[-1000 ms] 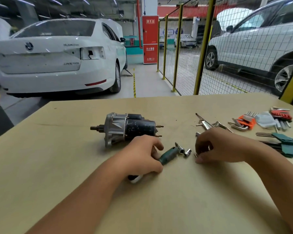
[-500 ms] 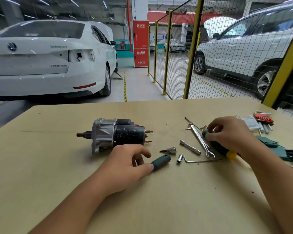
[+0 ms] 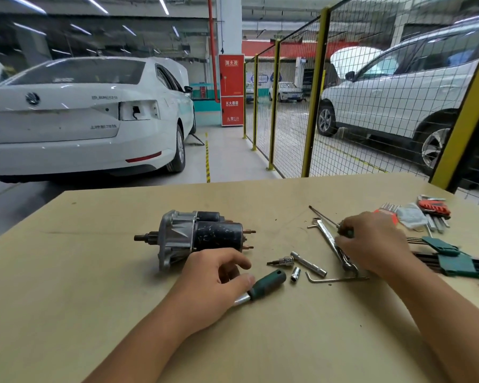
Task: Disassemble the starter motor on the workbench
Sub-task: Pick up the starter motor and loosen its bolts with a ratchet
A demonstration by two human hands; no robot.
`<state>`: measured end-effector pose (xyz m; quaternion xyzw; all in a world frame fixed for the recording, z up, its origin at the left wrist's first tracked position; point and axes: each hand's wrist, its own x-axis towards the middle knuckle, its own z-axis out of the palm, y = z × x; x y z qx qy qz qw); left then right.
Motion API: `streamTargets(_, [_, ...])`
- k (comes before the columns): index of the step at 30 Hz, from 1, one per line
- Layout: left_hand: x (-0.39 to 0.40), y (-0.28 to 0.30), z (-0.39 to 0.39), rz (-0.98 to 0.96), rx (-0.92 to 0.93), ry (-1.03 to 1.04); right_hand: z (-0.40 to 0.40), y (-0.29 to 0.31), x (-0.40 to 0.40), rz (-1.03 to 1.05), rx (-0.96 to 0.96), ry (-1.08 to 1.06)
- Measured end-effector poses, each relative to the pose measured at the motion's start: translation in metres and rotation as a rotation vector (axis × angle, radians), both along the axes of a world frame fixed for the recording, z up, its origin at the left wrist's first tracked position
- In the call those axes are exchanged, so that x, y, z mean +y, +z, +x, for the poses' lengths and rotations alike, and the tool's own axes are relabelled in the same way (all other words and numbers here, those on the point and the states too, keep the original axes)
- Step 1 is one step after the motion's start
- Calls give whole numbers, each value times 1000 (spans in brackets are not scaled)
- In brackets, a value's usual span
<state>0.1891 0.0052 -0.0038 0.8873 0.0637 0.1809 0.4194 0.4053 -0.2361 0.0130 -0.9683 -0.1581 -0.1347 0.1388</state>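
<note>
So far the starter motor [image 3: 197,239], a black cylindrical body bolted to a cast grey aluminium nose housing, looks whole: it lies on its side on the tan wooden workbench [image 3: 94,313], shaft end pointing left and copper studs pointing right, with no cover or bolt visibly off. By that look, the disassembly proper has not begun and the work is at the tool-picking stage.

The left hand [image 3: 219,283] rests just in front of the motor, its fingers loosely curled, the thumb touching the green-handled driver [image 3: 263,286] that lies on the bench; it does not seem to be clasping the handle, and it is not holding the motor. The right hand [image 3: 371,244] is over the tool cluster to the right, fingers bent around a dark-handled screwdriver [image 3: 329,219] whose thin shaft runs up and left out of the fist. A chrome combination wrench [image 3: 328,239] lies partly under that hand.

Between the hands sit a small chrome bit socket [image 3: 284,261], a chrome extension bar [image 3: 309,263], a short chrome socket [image 3: 295,273] and a bent hex key [image 3: 332,279]. Red folding key sets [image 3: 434,207] and green hex-key holders [image 3: 451,258] lie further right.

Everything remains to be done: loosening the fasteners, splitting the housing and drawing out the internals.
</note>
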Motion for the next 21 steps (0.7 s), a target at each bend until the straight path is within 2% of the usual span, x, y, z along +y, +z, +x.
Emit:
streamTargets(2, [1, -2, 2, -21, -18, -4, -1, -3, 6, -18, -59, 22])
streamTargets(3, [1, -1, 3, -26, -27, -9, -2, -4, 10, -93, -85, 18])
streamTargets(5, [2, -2, 6, 1, -23, -4, -7, -6, 21, -308, -55, -5])
streamTargets(7, [2, -4, 6, 5, -20, -1, -12, -10, 29, -377, 3, -29])
streamTargets(16, [3, -1, 2, -42, -20, 28, -11, -8, 31, -288, 175, -82])
streamTargets(18, [3, -1, 0, -49, -21, 25, -10, -8, 29, -234, 135, -63])
streamTargets(21, [4, -2, 1, -38, -25, 9, -2, -5, 18, 18, 20, -53])
